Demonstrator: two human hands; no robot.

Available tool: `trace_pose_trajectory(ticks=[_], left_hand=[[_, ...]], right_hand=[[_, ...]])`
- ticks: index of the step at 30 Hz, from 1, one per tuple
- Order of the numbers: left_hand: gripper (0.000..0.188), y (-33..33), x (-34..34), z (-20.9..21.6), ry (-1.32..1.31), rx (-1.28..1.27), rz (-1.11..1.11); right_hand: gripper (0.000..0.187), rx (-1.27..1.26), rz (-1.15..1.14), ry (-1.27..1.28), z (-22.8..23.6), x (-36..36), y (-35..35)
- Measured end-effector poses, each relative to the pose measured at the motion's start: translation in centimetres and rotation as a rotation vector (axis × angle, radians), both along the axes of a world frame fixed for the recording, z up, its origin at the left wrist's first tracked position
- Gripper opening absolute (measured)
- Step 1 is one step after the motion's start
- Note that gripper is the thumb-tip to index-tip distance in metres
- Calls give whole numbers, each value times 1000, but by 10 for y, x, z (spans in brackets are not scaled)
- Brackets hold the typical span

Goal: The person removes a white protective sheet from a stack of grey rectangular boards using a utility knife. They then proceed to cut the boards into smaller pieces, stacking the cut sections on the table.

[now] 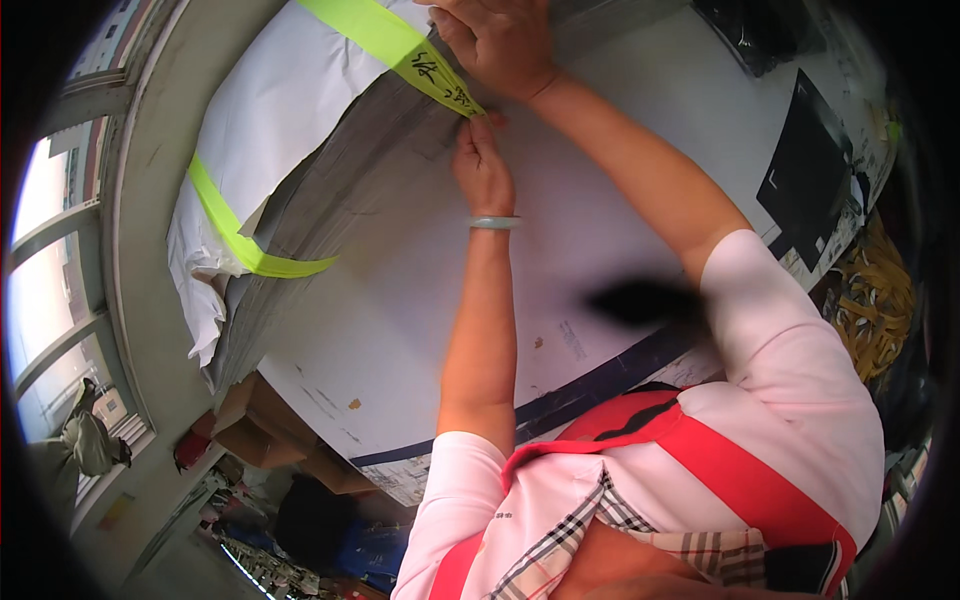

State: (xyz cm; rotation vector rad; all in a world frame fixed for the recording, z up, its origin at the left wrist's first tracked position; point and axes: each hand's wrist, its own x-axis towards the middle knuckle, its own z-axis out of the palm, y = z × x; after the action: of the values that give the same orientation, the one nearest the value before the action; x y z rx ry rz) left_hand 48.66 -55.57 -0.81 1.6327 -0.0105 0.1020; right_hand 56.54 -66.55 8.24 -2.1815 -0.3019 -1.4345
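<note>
Running over the far part of the white wrapping (285,90), the yellow-green strip (398,48) came down the near side of the grey stack (335,170) on the table (620,210), its narrowed end at the left hand (483,170). That hand was closed, seeming to pinch the strip's tip between its fingers. The right hand (500,50) was bent beside the strip at the far edge of view; its fingertips were partly cut off, so whether it gripped anything could not be told.

The pinch looked like the weak point: with so narrow an end to hold, the strip could slip loose if pulled hard, or twist where it bunched. A strong pull also risked creasing the sheet edges beneath it or dragging the stack askew. The wrapping left much of the near side bare, so those edges had little cover against scuffing.

Farther left, a second strip (222,215) crossed the stack, its tail sticking out onto the table, where a sleeve or hand could snag it. Beside it the wrapping's left corner was crumpled, and might tear further if tugged. Near left, below the table's edge, stood a cardboard box (250,420).
</note>
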Motion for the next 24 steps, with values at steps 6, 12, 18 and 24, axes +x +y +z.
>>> trace_pose_trajectory(ticks=[6, 12, 18, 24], left_hand=[[38, 0, 9, 2, 108, -217, 60], [32, 1, 23, 48, 125, -300, 61], [35, 3, 12, 24, 91, -96, 32], [34, -11, 10, -4, -12, 55, 91]], right_hand=[[12, 6, -27, -24, -3, 7, -2], [16, 34, 0, -36, 4, 31, -1], [15, 120, 41, -16, -14, 23, -3], [16, 87, 11, 27, -18, 17, -5]])
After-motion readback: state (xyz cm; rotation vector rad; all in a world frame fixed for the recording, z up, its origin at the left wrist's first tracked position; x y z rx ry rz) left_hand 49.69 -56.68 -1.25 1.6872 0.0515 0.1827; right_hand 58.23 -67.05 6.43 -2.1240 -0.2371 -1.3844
